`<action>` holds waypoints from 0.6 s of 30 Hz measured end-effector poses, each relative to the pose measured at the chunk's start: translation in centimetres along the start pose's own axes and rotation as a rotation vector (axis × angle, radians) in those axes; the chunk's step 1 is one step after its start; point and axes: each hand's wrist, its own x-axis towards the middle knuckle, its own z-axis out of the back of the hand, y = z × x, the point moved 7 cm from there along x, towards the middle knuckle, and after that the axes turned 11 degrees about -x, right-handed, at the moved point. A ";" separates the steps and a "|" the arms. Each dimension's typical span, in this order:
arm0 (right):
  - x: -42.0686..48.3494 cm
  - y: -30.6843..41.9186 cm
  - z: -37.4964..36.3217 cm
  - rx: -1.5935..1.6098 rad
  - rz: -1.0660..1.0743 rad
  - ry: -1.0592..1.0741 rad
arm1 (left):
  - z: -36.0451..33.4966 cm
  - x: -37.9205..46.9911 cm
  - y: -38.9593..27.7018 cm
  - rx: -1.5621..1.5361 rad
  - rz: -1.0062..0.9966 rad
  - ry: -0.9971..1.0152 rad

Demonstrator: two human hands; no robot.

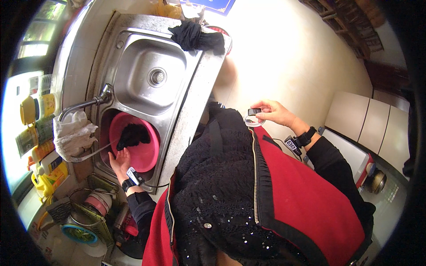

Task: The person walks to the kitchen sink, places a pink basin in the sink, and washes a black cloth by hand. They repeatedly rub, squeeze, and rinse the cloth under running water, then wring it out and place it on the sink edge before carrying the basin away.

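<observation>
My left hand (pixel 120 163) is at the near rim of a pink plastic basin (pixel 149 158), palm up and fingers apart. Its fingertips come close to a dark wet-looking cloth (pixel 134 135) lying in the basin; whether they touch cannot be told. The basin sits in the nearer bowl of a stainless steel double sink (pixel 173 119). From the cloth-wrapped end of the faucet (pixel 80 103), a thin pale stream (pixel 101 149) slants towards the basin. Away from the sink, in front of my jacket, my right hand (pixel 274 113) pinches a smartwatch (pixel 254 112) with a light strap.
Black fabric (pixel 198 37) is bunched on the counter's far corner. A drain (pixel 157 77) shows in the other sink bowl. Bottles (pixel 50 173) line the window side. At lower left stands a rack (pixel 96 212) with bowls. A white cabinet (pixel 359 116) is at right.
</observation>
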 end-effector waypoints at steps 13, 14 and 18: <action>1.2 2.7 1.2 -0.001 -0.057 0.174 | 0.3 -0.1 0.0 -0.027 -0.021 -0.026; 1.3 2.7 1.1 -0.001 -0.087 0.211 | 0.2 -0.1 0.0 -0.017 -0.014 0.000; 2.2 3.3 1.3 -0.035 -0.081 0.303 | 0.2 -0.5 0.0 -0.031 -0.018 0.001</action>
